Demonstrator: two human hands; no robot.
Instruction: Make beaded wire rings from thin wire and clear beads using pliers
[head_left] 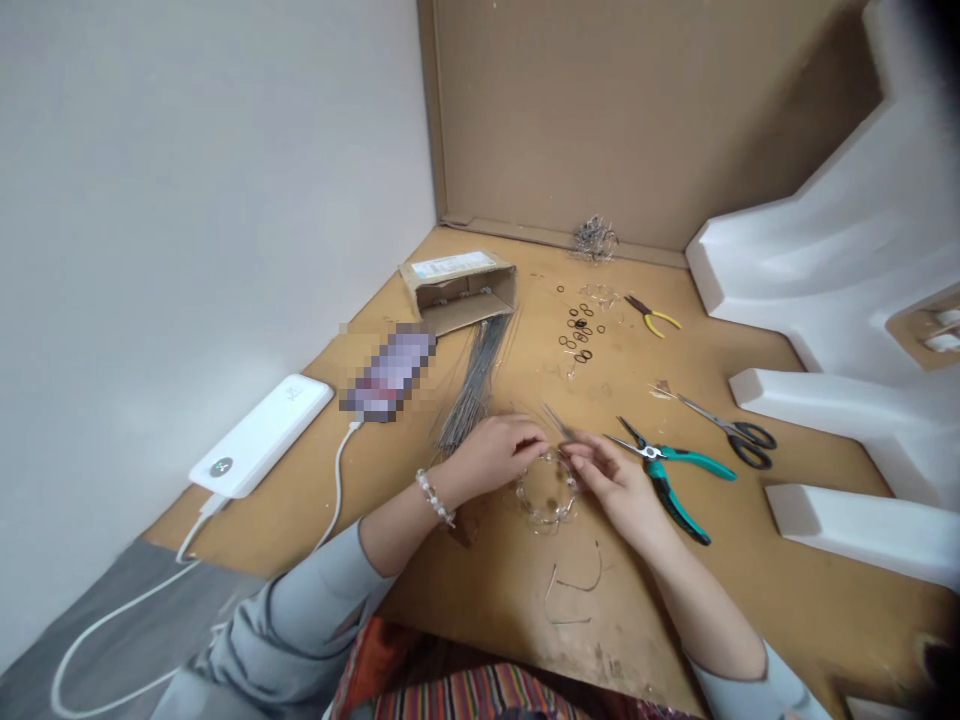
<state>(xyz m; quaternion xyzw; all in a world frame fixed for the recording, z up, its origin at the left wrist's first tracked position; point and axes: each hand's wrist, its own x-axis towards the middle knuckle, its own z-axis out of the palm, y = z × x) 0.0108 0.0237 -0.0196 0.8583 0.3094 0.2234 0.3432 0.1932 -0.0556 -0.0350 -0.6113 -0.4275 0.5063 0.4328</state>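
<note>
A round wire ring (pixel 551 519) with small clear bead-like bits and thin loose wire loops is between my hands, low over the table. My left hand (pixel 504 450), with a beaded bracelet (pixel 433 497) on its wrist, has its fingers pinched at the ring's upper left edge. My right hand (pixel 611 482) is closed at the upper right side. From its fingertips juts a slim pointed metal tool, like tweezers (pixel 556 421). The fingers partly hide both the tool and the ring's top. Two bent wire pieces (pixel 577 585) lie below the ring.
Green-handled pliers (pixel 664 468) and scissors (pixel 731 432) lie right; yellow-handled pliers (pixel 651 314) and dark small rings (pixel 581 330) behind. A wire bundle (pixel 472 390) extends from a cardboard box (pixel 459 290). Left are a phone (pixel 390 375) and cabled power bank (pixel 262 435). White foam (pixel 825 530) borders the right.
</note>
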